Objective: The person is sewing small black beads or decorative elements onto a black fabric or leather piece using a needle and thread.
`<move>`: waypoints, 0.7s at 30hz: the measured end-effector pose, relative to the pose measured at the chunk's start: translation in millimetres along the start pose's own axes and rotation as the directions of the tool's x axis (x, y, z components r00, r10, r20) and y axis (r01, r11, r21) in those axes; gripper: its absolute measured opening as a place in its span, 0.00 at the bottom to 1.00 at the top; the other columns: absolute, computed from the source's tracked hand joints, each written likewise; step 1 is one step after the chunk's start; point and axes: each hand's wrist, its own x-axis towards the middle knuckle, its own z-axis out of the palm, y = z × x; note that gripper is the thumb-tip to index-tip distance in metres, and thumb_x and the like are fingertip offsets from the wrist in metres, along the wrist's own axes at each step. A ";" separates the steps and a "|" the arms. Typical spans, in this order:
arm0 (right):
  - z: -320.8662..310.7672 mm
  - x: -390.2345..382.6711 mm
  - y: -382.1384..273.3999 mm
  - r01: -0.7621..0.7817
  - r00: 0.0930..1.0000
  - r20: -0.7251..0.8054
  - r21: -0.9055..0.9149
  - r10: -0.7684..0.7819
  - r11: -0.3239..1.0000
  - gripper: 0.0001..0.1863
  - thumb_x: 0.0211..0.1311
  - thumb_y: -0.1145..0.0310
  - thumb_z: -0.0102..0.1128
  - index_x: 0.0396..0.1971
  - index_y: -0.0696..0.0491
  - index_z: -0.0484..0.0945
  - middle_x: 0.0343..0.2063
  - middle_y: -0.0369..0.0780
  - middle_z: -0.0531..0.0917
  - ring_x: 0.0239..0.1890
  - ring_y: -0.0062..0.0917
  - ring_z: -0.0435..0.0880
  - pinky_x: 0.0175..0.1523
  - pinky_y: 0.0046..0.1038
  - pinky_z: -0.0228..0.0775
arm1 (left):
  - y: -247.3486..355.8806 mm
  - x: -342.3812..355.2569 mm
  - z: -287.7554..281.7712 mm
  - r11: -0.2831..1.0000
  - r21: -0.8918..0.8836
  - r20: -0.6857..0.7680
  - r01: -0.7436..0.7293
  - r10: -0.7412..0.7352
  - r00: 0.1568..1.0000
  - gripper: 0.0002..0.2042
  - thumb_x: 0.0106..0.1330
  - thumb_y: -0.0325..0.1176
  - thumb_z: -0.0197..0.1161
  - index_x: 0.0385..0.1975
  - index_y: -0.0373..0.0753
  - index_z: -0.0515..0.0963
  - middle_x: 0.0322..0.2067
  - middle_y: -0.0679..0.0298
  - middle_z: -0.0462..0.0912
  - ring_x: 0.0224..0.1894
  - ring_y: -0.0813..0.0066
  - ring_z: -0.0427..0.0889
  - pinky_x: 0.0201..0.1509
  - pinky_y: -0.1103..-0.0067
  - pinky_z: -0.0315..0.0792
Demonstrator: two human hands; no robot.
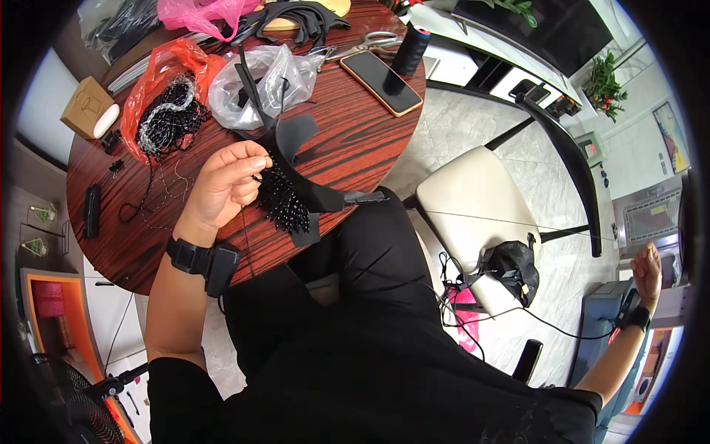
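My left hand (pixel 229 185) is closed over a black fabric piece (pixel 303 177) at the table's edge, thumb and forefinger pinched where a dense cluster of black beaded fringe (pixel 285 203) hangs. Fine thread runs from there across the chair toward my right hand (pixel 647 270), which is raised far out at the right with fingers curled together; whatever is between its fingertips is too small to make out. A red bag (pixel 151 81) with black and silver bead strands (pixel 174 118) and a translucent bag (pixel 233 100) lie beyond my left hand on the wooden table (pixel 370 155).
A phone (pixel 381 82), black thread spool (pixel 410 48), scissors (pixel 370 44), pink bag (pixel 207 15) and cardboard box (pixel 85 107) are on the table. A white chair (pixel 466 192) holding a black bag (pixel 510 270) and cables stands at right. A fan (pixel 70 403) is at lower left.
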 end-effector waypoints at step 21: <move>-116.2 -146.4 26.7 -0.545 0.761 -0.486 -0.116 0.431 0.831 0.12 0.61 0.60 0.55 0.29 0.53 0.70 0.19 0.34 0.70 0.21 0.21 0.68 0.25 0.21 0.60 | 1.5 1.4 -1.4 0.990 -0.138 -0.021 0.036 -0.039 0.999 0.02 0.60 0.26 0.51 0.28 0.36 0.71 0.13 0.78 0.56 0.11 0.91 0.51 0.13 0.90 0.46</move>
